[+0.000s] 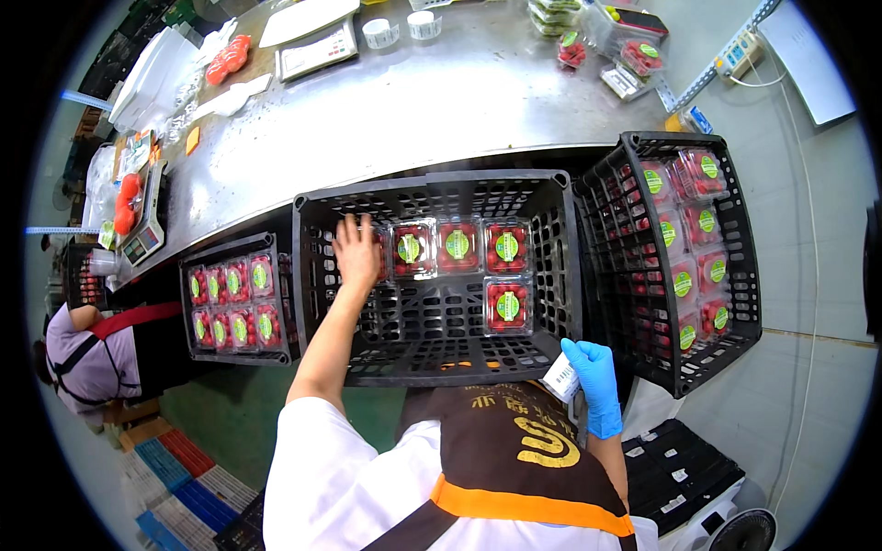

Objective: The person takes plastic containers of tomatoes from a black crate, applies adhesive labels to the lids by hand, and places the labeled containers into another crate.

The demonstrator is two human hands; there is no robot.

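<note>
A black plastic crate (431, 372) stands before me with several clear plastic clamshells (506, 246) of small red fruit, each bearing a green round label. Four lie along the side nearer the table, and another clamshell (508, 306) lies at the right, nearer me. My bare left hand (356, 255) rests over the leftmost clamshell of the row, fingers spread and partly covering it; whether it grips is not clear. In a blue glove, my right hand (594, 375) holds white barcode labels (561, 377) at the crate's near right corner.
Filled crates flank mine: a left crate (238, 357) and a tall right stack (751, 303). Beyond is a steel table (441, 103) with a scale (317, 52), label rolls (380, 33) and bagged red produce (227, 60). Another person (103, 358) is at far left; a fan (744, 534) stands lower right.
</note>
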